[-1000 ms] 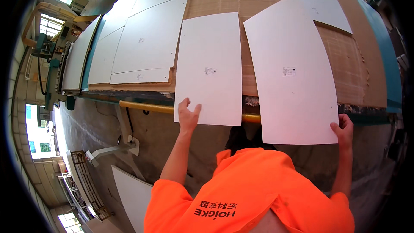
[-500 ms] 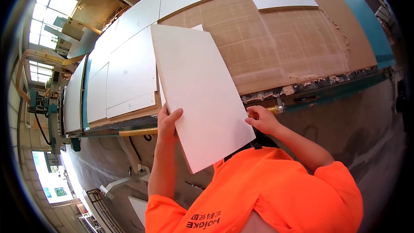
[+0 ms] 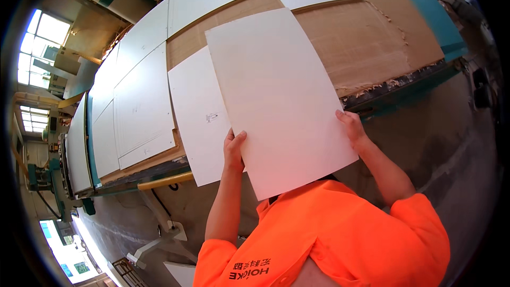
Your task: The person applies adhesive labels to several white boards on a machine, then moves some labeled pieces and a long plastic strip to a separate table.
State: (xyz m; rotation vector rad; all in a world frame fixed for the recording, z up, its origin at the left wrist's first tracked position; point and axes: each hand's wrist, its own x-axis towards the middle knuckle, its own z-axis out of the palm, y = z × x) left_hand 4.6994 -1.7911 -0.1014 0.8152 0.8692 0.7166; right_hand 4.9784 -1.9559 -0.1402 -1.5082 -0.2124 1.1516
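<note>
I hold a white rectangular panel [image 3: 281, 101] up in front of me, tilted over the near edge of the worktable. My left hand [image 3: 234, 149] grips its left edge, thumb on the face. On the right edge, my right hand [image 3: 351, 126] is closed in the same way, its other fingers hidden behind the panel. Partly beneath the held piece lies a second white panel [image 3: 194, 101] with a small printed label, reaching out past the table's near edge. Other cut white panels [image 3: 141, 109] lie to the left on the brown backing board [image 3: 366, 37].
A yellow bar [image 3: 164, 180] runs along the table's near side below the edge. Wood shavings lie along the board's right side, beside a teal table end [image 3: 425, 10]. Green machinery [image 3: 40, 178] stands at far left. A pale bracket arm [image 3: 154, 247] is below the table.
The held panel has turned flatter toward the view and shifted right. My right hand has moved up along its edge. The labelled panel beneath has come into view.
</note>
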